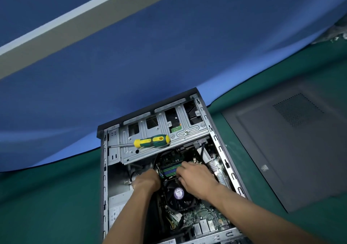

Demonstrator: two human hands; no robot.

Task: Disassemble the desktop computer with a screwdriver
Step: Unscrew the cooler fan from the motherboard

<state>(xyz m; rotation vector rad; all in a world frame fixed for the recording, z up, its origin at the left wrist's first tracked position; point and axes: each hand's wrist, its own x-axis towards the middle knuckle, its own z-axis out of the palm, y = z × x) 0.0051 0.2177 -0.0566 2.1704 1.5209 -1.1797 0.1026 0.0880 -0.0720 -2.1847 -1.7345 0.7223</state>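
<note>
An open desktop computer case (105, 168) lies on its side on the green mat, its inside facing up. A green and yellow screwdriver (152, 141) lies loose on the silver drive cage (187, 131). Both hands are down inside the case at the memory slots (170, 168), just above the black CPU fan (178, 196). My left hand (147, 181) is at the left end of the slots, its fingertips hidden. My right hand (197, 178) has its fingers curled down at the right end of the slots. Whether either hand holds a part is hidden.
The removed dark side panel (293, 150) lies flat on the green mat (47, 196) to the right of the case. A blue wall (169, 46) stands behind the table. The power supply (116, 202) fills the case's lower left.
</note>
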